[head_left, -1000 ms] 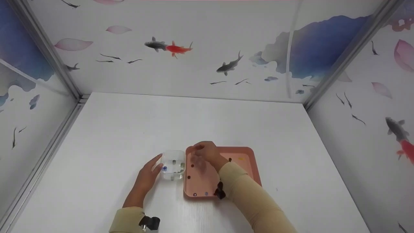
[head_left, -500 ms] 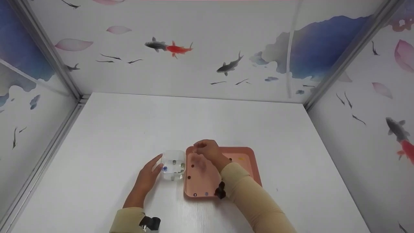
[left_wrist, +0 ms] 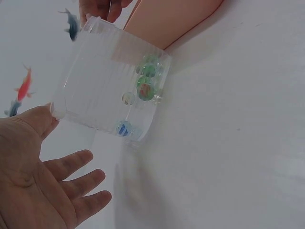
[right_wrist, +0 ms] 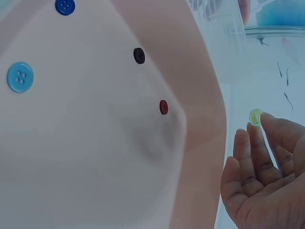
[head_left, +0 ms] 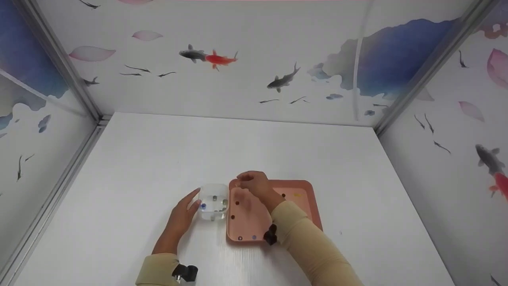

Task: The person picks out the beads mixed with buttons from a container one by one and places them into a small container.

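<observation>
In the right wrist view, my right hand (right_wrist: 267, 176) pinches a clear glass marble (right_wrist: 255, 117) with a yellow swirl between fingertip and thumb. In the head view that hand is above the far left corner of the pink tray (head_left: 254, 228). My left hand (head_left: 180, 218) touches the left side of a clear plastic box (head_left: 212, 190). Its other fingers (left_wrist: 78, 188) are spread loosely in the left wrist view. Inside the box lie several marbles, among them a blue one (left_wrist: 124, 128) and a green and red one (left_wrist: 146, 90).
Buttons lie spread in the tray: light blue (right_wrist: 20, 77), dark blue (right_wrist: 65, 5), black (right_wrist: 139, 56) and red (right_wrist: 163, 107). A small yellow piece (head_left: 297, 195) is near its far right corner. Box and tray stand side by side on the white table (head_left: 158, 151), walled in by printed panels (head_left: 246, 24).
My right hand has shifted very slightly near the tray's far left corner. The left hand and the box stay as they were; the whole head view drifts slightly.
</observation>
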